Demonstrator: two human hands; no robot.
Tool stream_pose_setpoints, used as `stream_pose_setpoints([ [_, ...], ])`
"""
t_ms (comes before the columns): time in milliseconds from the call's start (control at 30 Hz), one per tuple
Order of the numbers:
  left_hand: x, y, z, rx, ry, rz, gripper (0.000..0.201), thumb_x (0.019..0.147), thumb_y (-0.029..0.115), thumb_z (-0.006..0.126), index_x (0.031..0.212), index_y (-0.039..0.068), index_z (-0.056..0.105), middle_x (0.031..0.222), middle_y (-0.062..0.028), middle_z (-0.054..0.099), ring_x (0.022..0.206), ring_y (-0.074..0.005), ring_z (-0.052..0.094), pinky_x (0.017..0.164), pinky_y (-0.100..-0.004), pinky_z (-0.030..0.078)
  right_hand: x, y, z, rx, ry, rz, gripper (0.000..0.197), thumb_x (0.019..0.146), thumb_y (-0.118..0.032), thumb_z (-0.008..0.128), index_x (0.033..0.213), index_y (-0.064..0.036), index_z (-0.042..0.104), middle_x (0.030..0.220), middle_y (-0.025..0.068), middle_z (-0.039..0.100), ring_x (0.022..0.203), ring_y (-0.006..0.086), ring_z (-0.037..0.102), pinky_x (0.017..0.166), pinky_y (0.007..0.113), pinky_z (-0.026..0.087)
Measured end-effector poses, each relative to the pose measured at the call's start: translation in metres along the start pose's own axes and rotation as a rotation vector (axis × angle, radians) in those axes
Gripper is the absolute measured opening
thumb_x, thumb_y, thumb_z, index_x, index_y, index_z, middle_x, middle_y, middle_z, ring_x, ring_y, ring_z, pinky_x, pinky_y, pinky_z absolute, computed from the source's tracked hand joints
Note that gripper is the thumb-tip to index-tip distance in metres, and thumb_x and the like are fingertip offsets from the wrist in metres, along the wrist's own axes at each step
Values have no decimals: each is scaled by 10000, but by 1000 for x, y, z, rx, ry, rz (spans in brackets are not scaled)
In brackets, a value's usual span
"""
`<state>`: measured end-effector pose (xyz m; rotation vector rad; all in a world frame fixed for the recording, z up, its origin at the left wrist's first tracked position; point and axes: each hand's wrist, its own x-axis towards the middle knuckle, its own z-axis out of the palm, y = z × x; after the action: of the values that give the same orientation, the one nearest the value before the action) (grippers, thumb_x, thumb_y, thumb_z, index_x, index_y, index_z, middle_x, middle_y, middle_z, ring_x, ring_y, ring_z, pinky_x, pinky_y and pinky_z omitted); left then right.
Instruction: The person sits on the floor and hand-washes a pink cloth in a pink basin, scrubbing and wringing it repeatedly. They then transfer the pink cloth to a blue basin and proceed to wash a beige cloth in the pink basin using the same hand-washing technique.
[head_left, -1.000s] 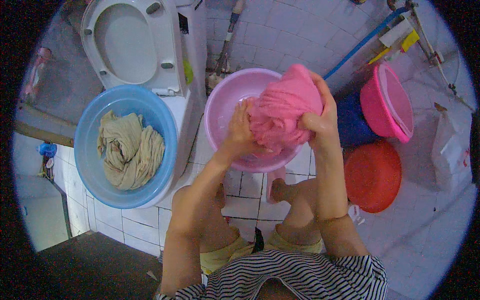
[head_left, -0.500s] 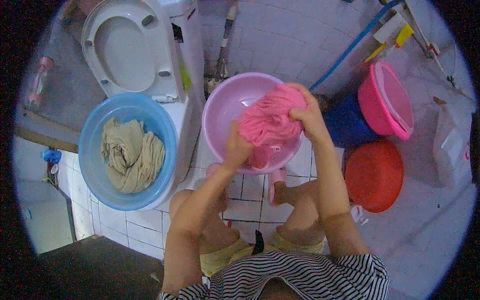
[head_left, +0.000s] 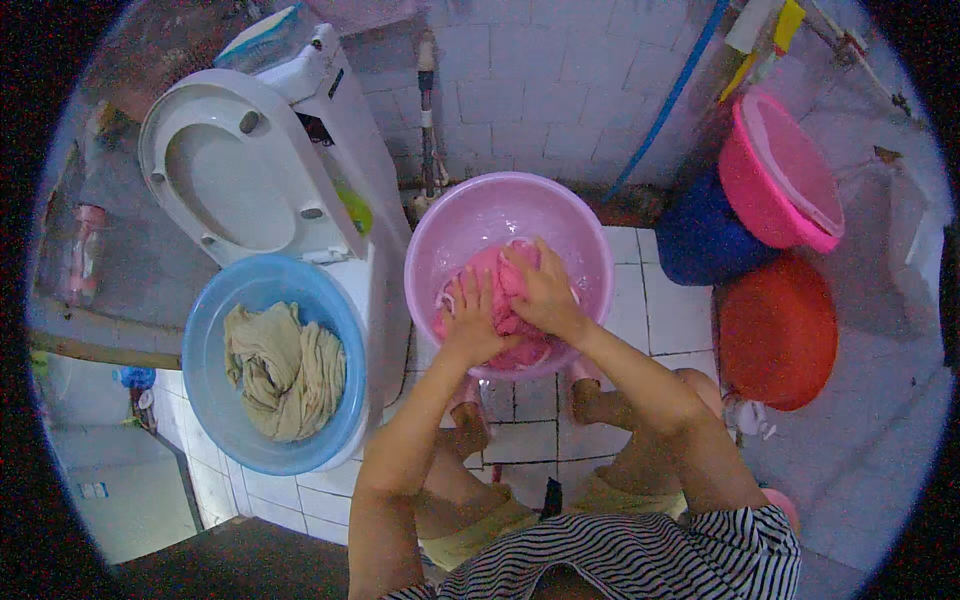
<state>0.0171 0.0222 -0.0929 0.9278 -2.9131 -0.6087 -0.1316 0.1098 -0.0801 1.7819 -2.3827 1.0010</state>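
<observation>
A wet-looking pink cloth lies bunched in the purple basin, which stands on the floor between my feet. My left hand rests flat on the left part of the cloth with its fingers spread. On the right part, my right hand presses down, its thumb apart from the other fingers and pink fabric showing between them. Both hands are inside the basin's rim. The underside of the cloth is hidden.
Left of me, a blue basin with a twisted beige cloth sits on the toilet, below its raised seat. To the right are a dark blue bucket, a bright pink basin and a red basin. A blue hose hangs along the tiled wall.
Both hands have lowered the pink cloth from above the basin into it. They no longer hold it stretched between them but lie on top. The view has shifted slightly.
</observation>
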Motion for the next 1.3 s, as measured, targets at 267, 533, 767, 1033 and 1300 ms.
stream_pose_setpoints([
  [267, 46, -28, 37, -10, 191, 118, 1097, 579, 658, 667, 1400, 85, 217, 1420, -181, 240, 1232, -454, 284, 988, -600, 226, 29, 19, 22, -48, -125, 11, 668, 693, -269, 647, 1307, -128, 426, 1348, 226, 342, 1219, 440, 339, 989, 500, 341],
  [533, 89, -24, 19, -517, 247, -310, 616, 852, 516, 501, 1206, 12, 476, 1080, -224, 553, 988, -383, 529, 906, -421, 385, 60, 48, 49, 203, 26, 573, 551, 710, -289, 669, 1178, -40, 518, 1178, 216, 524, 1063, 393, 506, 907, 424, 422],
  [767, 88, -23, 6, -1274, 199, -460, 415, 910, 350, 471, 898, -48, 589, 958, -182, 591, 885, -303, 551, 818, -374, 401, 58, 61, 19, 1008, 10, 787, 546, 684, -246, 658, 1167, -26, 528, 1118, 109, 569, 1017, 233, 539, 902, 359, 420],
  [1033, 19, -13, -5, -557, 413, -34, 466, 692, 214, 665, 1113, 74, 524, 1162, -176, 437, 1117, -337, 381, 944, -399, 318, 5, 6, -30, 527, -221, 78, 566, 653, -231, 679, 1177, -73, 535, 1235, 156, 467, 1167, 291, 433, 994, 355, 343],
  [1300, -4, 10, 12, 73, 258, 40, 927, 604, 249, 715, 1412, 172, 266, 1332, -194, 338, 1296, -485, 154, 1024, -620, 157, -32, -10, -18, -73, -371, -7, 680, 687, -329, 688, 1300, -167, 443, 1442, 226, 188, 1324, 445, 162, 1026, 603, 191],
])
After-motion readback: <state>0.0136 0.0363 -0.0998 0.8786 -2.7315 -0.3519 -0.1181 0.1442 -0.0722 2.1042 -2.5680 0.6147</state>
